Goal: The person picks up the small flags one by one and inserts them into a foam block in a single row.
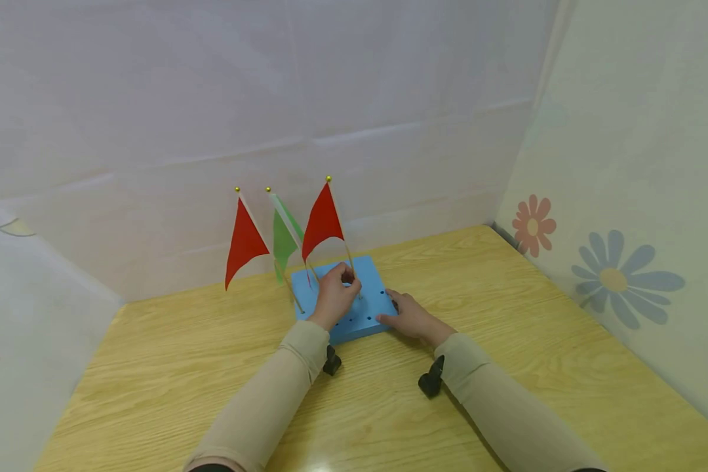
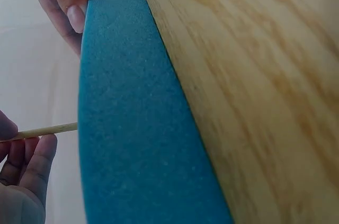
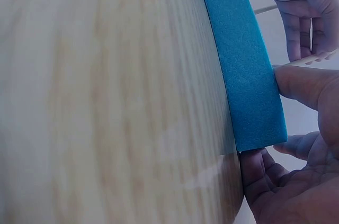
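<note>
A blue foam board (image 1: 366, 267) with several small holes lies flat on the table. My left hand (image 1: 335, 298) is over it, pinching the thin wooden stick (image 2: 50, 130) of a red flag (image 1: 323, 226) low down; the stick's lower end meets the board's top. At the board's right side, my right hand (image 1: 413, 319) grips the edge, its thumb (image 3: 299, 83) on top and its fingers against the side. Another red flag (image 1: 246, 246) and a green flag (image 1: 284, 239) stand tilted in the left part of the board, each topped by a gold ball.
The wooden table (image 1: 200, 367) reaches back to a pale cloth wall (image 1: 171, 118). On the right stands a light panel with a red flower print (image 1: 533, 227) and a blue flower print (image 1: 613, 280). A black wrist strap piece (image 1: 431, 378) hangs below the right sleeve.
</note>
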`<action>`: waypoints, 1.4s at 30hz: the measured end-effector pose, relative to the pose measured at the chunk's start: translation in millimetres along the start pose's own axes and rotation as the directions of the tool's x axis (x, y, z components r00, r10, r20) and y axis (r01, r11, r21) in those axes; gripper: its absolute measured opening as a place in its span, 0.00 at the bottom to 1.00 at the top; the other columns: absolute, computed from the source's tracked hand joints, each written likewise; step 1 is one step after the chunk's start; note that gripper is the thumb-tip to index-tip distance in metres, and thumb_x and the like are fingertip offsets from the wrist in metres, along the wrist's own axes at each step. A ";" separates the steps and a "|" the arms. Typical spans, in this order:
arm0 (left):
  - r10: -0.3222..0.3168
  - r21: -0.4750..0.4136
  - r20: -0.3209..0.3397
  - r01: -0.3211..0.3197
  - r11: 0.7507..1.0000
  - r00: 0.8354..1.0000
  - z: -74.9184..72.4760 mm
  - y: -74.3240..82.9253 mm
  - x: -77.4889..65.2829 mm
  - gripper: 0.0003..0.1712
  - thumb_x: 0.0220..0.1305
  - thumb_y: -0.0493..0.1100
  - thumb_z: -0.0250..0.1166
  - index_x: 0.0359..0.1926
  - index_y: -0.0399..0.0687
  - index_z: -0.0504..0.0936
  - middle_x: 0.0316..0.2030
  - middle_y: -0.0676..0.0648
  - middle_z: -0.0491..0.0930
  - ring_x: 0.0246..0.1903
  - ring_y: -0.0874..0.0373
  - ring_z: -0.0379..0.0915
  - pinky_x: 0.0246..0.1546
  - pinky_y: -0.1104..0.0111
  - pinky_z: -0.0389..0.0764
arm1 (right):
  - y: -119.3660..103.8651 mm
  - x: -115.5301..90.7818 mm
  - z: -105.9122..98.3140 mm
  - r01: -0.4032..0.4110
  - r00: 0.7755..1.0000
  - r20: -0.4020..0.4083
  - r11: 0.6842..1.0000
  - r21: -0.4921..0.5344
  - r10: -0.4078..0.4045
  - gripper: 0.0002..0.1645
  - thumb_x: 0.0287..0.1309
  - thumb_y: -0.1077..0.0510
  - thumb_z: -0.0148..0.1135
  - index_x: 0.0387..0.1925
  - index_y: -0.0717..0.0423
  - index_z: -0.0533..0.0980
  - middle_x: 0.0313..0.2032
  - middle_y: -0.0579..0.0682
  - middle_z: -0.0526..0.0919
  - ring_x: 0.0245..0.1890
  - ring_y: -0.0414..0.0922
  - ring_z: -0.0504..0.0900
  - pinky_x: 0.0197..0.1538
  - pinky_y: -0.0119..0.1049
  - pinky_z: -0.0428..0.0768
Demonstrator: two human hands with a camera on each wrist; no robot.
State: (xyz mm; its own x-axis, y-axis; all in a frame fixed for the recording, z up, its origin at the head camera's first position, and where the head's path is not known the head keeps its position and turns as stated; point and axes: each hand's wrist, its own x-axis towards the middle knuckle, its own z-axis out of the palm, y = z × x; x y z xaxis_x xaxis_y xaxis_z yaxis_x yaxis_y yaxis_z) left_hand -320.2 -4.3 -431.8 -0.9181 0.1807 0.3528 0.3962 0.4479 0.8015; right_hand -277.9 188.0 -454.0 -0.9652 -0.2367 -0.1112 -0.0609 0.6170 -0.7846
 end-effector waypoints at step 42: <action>-0.042 0.078 0.091 0.035 0.996 0.995 -2.5 -6.1 -5.8 0.07 0.68 0.32 0.63 0.34 0.45 0.74 0.31 0.48 0.77 0.32 0.52 0.71 0.33 0.61 0.74 | -1.9 -0.4 5.4 0.019 1.000 0.006 1.000 0.021 -0.019 0.47 0.71 0.54 0.64 0.77 0.74 0.52 0.69 0.77 0.61 0.71 0.68 0.64 0.70 0.59 0.66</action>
State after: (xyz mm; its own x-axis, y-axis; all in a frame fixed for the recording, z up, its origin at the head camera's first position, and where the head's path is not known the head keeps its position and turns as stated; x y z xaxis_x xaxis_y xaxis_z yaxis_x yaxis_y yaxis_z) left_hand -317.2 -10.3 -437.5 -0.9313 0.2403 0.2736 0.3615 0.5208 0.7734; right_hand -276.0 182.8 -455.7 -0.9623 -0.2528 -0.1000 -0.0736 0.5963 -0.7994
